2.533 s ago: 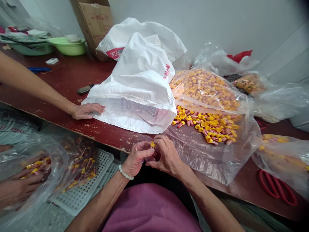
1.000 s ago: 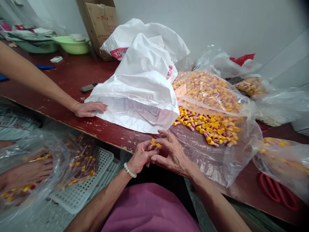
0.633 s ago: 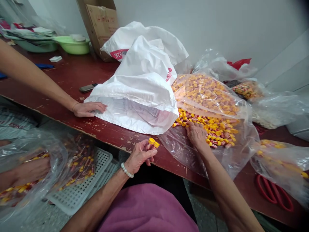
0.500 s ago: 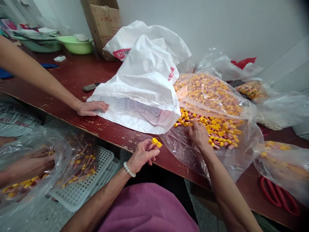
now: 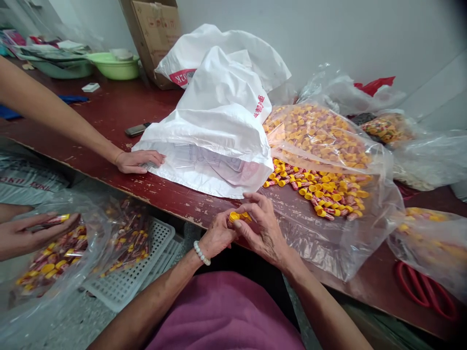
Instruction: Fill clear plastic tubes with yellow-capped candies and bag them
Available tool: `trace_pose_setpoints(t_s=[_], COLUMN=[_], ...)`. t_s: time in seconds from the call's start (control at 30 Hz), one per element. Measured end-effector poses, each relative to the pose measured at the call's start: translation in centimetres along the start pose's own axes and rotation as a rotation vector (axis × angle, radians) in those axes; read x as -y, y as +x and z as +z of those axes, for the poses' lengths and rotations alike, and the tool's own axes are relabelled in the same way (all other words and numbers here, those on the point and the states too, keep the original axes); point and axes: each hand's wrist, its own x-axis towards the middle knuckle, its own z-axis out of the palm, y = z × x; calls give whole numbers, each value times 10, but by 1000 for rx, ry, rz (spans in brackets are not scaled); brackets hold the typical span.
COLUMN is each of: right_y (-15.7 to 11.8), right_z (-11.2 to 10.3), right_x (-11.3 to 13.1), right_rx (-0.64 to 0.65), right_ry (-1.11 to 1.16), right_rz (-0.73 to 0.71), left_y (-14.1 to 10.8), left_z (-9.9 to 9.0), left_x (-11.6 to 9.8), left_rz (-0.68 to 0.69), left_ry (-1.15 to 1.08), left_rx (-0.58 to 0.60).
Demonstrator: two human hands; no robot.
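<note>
My left hand [image 5: 218, 234], with a beaded bracelet on its wrist, is closed on a small red-patterned tube with a yellow end [image 5: 233, 217]. Its lower part is hidden by the fingers. My right hand [image 5: 265, 232] meets it from the right, thumb and fingers pinching a second yellow-ended tube [image 5: 245, 217], only partly visible. Both hands are just over the table's front edge. To their right, loose tubes [image 5: 330, 192] of the same kind spill from the mouth of a clear plastic bag [image 5: 324, 250]. A white woven sack [image 5: 219, 124] lies open beyond my hands, with clear plastic pieces inside.
Another person's hand [image 5: 140, 160] rests at the sack's left edge. At lower left, a hand [image 5: 40, 231] holds a tube over a bag of them. Red-handled scissors [image 5: 425, 291] lie at right. A phone [image 5: 136, 130], green basin [image 5: 115, 68] and carton [image 5: 158, 39] stand farther back.
My right hand has moved left from the loose tubes to my left hand, bringing a tube. At lower left, the other person's hand has risen out of the bag with a tube.
</note>
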Motion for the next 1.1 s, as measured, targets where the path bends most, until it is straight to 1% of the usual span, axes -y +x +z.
trace_pose_setpoints(t_s=[0.1,0.2,0.27,0.33,0.37,0.4,0.43,0.47,0.53,0.57,0.6,0.63,0.7,0.77,0.83,0.9,0.93,1.03,1.1], right_y=[-4,-9,-12,-11,-10,-8,-6,-3,3,5,7,7,7,5,3,3,3,5,6], right_z=[1,10,15,16,14,11,6,1,-12,-18,-24,-28,-33,-30,-24,-15,-11,4,15], right_x=[-1,1,2,2,1,-2,-7,-15,-38,-53,-67,-81,-101,-106,-95,-71,-57,-16,2], right_rx=[45,96,119,123,104,64,-6,-105,-329,-420,-478,-499,-467,-422,-415,-400,-364,-160,-30], right_ry=[-106,-143,-133,-66,-6,62,127,175,196,176,147,116,80,103,164,200,193,92,-4], right_rz=[-37,-40,-23,-8,7,35,75,120,212,257,301,346,430,464,437,362,305,81,-55], left_y=[1,4,6,8,8,8,8,7,4,2,1,-1,-4,-6,-7,-8,-9,-10,-10], left_z=[0,2,2,-1,-4,-7,-11,-14,-19,-22,-23,-24,-26,-27,-27,-28,-28,-26,-24], left_x=[-3,-4,-3,-2,-1,-2,-2,-2,-3,-3,-2,-1,0,2,4,6,7,8,8], left_rz=[80,76,64,68,49,14,-29,-68,-100,-96,-94,-101,-136,-160,-158,-143,-133,-91,-48], left_ry=[-11,-29,-48,-98,-125,-146,-165,-185,-240,-276,-316,-351,-408,-455,-483,-491,-486,-442,-395], left_rx=[-4,-46,-66,-46,-31,-17,-6,5,19,20,16,8,-13,-23,-25,-24,-24,-12,-14])
